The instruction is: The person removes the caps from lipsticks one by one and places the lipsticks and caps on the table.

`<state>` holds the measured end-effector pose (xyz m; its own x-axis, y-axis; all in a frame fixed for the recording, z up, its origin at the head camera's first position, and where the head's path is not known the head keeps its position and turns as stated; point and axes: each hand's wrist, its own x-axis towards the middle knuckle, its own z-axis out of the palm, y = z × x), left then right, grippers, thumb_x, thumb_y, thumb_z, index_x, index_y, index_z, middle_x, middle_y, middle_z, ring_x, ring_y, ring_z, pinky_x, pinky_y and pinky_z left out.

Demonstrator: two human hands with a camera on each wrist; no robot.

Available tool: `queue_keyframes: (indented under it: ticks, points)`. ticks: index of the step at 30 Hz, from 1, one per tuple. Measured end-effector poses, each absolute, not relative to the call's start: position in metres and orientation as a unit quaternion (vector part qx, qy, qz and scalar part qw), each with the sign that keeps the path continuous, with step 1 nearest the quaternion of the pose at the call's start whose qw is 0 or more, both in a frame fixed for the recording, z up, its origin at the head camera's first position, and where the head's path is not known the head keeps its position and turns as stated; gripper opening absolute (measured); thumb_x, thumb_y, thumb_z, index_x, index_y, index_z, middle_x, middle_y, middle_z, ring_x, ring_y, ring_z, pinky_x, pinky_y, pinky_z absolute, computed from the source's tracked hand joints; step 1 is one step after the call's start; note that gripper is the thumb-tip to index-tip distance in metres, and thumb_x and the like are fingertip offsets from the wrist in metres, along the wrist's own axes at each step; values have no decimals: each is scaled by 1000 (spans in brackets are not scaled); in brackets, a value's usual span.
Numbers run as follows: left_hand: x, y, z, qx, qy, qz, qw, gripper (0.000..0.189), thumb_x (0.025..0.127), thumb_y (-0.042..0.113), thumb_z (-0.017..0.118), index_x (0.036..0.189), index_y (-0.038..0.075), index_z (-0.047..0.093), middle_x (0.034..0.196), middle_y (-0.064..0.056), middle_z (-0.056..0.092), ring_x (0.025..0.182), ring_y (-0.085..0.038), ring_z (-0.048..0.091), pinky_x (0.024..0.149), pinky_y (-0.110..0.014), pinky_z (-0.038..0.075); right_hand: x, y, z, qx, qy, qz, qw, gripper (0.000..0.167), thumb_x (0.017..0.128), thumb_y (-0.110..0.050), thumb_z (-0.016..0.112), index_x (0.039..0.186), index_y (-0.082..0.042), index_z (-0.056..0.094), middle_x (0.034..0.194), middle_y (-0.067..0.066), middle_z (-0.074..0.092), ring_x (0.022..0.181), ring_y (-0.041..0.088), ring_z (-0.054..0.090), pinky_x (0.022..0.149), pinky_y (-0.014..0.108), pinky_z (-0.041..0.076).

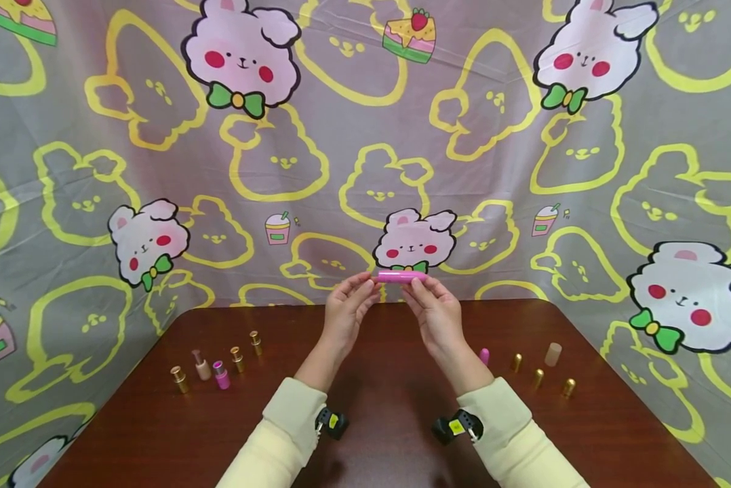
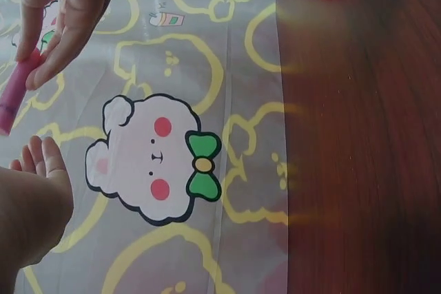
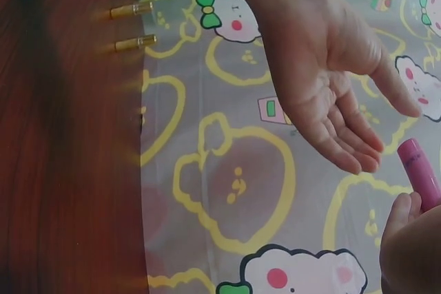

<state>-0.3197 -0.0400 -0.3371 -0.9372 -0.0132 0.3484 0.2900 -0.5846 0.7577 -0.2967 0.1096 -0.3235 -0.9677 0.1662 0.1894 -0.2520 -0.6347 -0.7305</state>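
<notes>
My right hand (image 1: 441, 315) pinches a glossy pink lipstick tube (image 1: 399, 276), raised level above the far part of the table. Dark marks show on the tube (image 3: 417, 170) in the right wrist view, and its other end is covered by my fingers. Close to the free end, my left hand (image 1: 348, 308) has its fingers extended. From the right wrist camera, a small gap shows between the thumb of my left hand (image 3: 324, 80) and the tube. In the left wrist view my right hand (image 2: 69, 18) has thumb and fingertips around the tube.
On the table's left stand several gold lipstick bases (image 1: 237, 360), a beige one (image 1: 201, 366) and a pink one (image 1: 221, 375). Gold caps (image 1: 538, 377), a translucent beige cap (image 1: 552, 354) and a pink cap (image 1: 484, 356) are on the right. A patterned cloth (image 1: 365, 169) hangs behind.
</notes>
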Motion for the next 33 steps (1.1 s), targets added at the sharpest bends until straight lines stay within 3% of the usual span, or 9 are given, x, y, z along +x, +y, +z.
queue_keyframes:
  ticks: [6, 12, 19, 27, 33]
  points:
    - [-319, -34, -336, -163, -446, -876, 86, 18, 91, -5, 60, 109, -8, 64, 96, -8, 66, 90, -20, 68, 88, -38, 53, -295, 106, -322, 65, -400, 907, 112, 13, 95, 4, 55, 93, -4, 65, 93, 6, 68, 86, 18, 70, 85, 34, 53]
    - [-320, -30, -335, -162, -441, -879, 79, 11, 91, -5, 62, 101, -2, 66, 92, -7, 65, 82, -18, 67, 85, -34, 54, -293, 102, -322, 70, -400, 908, 107, 19, 96, 4, 54, 88, -8, 67, 91, 5, 69, 85, 17, 70, 89, 37, 51]
    - [-319, -27, -334, -162, -441, -879, 77, 8, 91, -4, 63, 96, 1, 67, 91, -7, 65, 79, -16, 66, 80, -29, 55, -292, 100, -322, 77, -405, 905, 108, 15, 95, 2, 57, 92, -6, 69, 92, 6, 69, 84, 16, 70, 93, 42, 45]
    - [-319, -28, -334, -161, -436, -882, 83, 10, 90, -4, 64, 90, 4, 69, 88, -7, 67, 79, -17, 68, 81, -31, 56, -291, 100, -324, 62, -430, 895, 103, 14, 95, 1, 59, 108, 3, 63, 96, 7, 67, 89, 17, 70, 89, 36, 51]
    - [-319, -27, -335, -160, -442, -878, 93, 9, 89, -2, 66, 89, 5, 71, 88, -7, 69, 79, -17, 69, 80, -31, 56, -290, 100, -323, 66, -425, 896, 108, 12, 95, 2, 58, 106, 2, 63, 95, 7, 68, 89, 17, 70, 95, 42, 45]
